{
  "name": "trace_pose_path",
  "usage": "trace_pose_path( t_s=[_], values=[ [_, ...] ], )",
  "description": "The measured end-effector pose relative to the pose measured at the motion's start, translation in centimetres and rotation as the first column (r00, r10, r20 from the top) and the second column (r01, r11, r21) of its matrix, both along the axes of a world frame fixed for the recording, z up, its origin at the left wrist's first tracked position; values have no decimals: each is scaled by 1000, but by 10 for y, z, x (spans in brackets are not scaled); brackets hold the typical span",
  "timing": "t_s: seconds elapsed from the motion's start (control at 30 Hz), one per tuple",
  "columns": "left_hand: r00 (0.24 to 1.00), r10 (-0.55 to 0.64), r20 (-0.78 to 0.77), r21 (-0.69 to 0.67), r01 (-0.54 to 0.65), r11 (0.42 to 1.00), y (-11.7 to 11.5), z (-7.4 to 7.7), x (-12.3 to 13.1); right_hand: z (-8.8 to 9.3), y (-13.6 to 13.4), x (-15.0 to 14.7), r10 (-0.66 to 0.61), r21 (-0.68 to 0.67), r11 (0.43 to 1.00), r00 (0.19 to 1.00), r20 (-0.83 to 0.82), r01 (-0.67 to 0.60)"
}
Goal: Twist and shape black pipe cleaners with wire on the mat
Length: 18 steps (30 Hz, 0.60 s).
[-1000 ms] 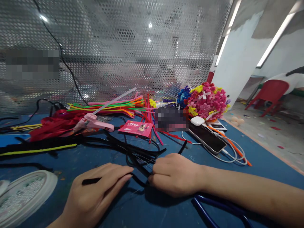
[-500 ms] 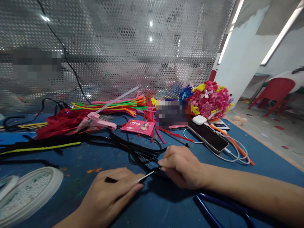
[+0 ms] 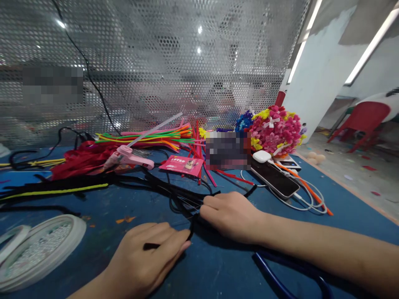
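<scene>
My left hand (image 3: pixel 146 259) lies low on the blue table (image 3: pixel 218 265), fingers closed round a black pipe cleaner (image 3: pixel 151 246) that pokes out between them. My right hand (image 3: pixel 232 216) rests just beyond it, fingers curled and pinching into a tangle of black pipe cleaners (image 3: pixel 177 195). A thin black strand runs between the two hands. What exactly the right fingertips hold is partly hidden.
A pink glue gun (image 3: pixel 127 157), red ribbon (image 3: pixel 81 162), coloured pipe cleaners (image 3: pixel 149 139) and a pink card (image 3: pixel 182 165) lie behind. A phone (image 3: pixel 276 180) with white cable, earbud case (image 3: pixel 261 156) and flower ball (image 3: pixel 276 131) sit right. A white bead tray (image 3: pixel 40 249) is at left; a perforated metal screen (image 3: pixel 156 62) backs the table.
My right hand has slid left and down onto the black tangle. The silvery strand seen between the hands half a second ago no longer shows. My left hand stays closed on its black piece.
</scene>
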<state>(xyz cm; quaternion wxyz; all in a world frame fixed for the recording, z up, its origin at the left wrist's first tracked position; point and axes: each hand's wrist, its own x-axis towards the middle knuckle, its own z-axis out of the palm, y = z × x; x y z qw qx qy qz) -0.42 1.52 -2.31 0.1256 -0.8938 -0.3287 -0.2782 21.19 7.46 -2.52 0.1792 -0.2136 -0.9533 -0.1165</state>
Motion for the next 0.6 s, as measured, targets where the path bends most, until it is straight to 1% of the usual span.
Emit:
trace_pose_path(
  t_s=[0.1,0.17,0.23,0.33,0.43,0.5,0.6],
  values=[
    [998,-59,18,-3,59,998,-1,4,-2,1,0,3,65,17,998,997,45,-66],
    [998,-30,61,3,30,1000,-1,5,-3,1,-1,4,112,65,991,993,39,-114],
    [995,10,95,-19,-8,1000,0,6,-3,0,-2,5,177,118,977,984,15,-177],
    [989,48,142,-115,-32,993,3,7,-4,1,-2,4,306,154,941,952,-7,-301],
    [981,55,186,-180,-21,983,6,6,-3,3,-3,1,431,168,889,902,2,-425],
    [978,53,200,-197,-13,980,6,6,-3,4,-4,0,477,190,863,879,-5,-467],
    [974,56,218,-223,-6,975,6,6,-2,4,-5,1,508,247,842,859,-68,-479]
  ],
)
